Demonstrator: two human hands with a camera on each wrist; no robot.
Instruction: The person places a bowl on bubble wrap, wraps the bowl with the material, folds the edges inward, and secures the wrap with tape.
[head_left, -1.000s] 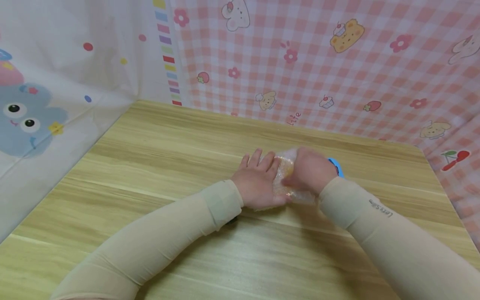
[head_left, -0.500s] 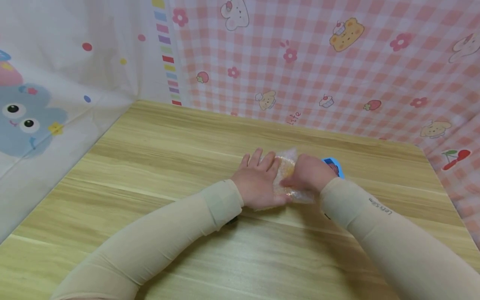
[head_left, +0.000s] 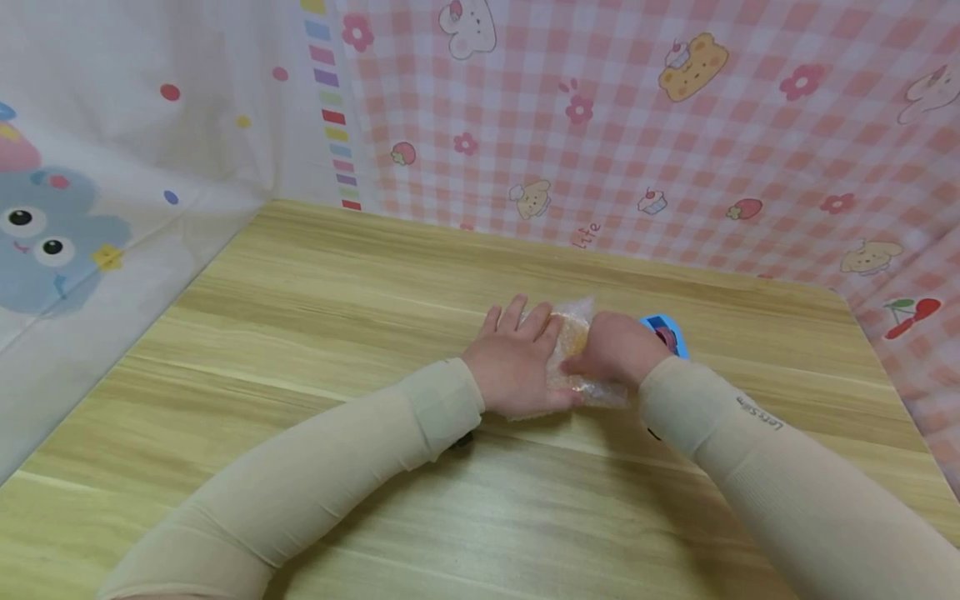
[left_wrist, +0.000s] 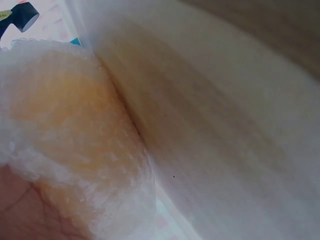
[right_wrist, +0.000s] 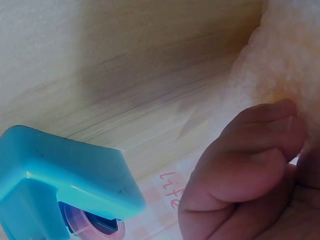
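A bundle of bubble wrap [head_left: 573, 329] with something yellow-orange inside lies on the table between both hands. My left hand [head_left: 510, 367] rests flat on its left side, fingers spread. My right hand [head_left: 622, 348] has its fingers curled at the bundle's right side, its thumb reaching over the wrap. In the right wrist view, the curled fingers [right_wrist: 245, 172] meet the edge of the plastic. The left wrist view has the puffy wrap close up, with the yellow-orange content showing through and hidden in detail.
A light blue tape dispenser [right_wrist: 75, 170] holding a pinkish roll of tape stands just beyond my right hand. The wood-grain table [head_left: 337, 300] ends at a pink checked cloth [head_left: 637, 142] behind and a white printed cloth [head_left: 187, 150] on the left.
My right hand has shifted slightly downward, so more of the tape dispenser shows behind it. My left hand stays flat on the bubble wrap.
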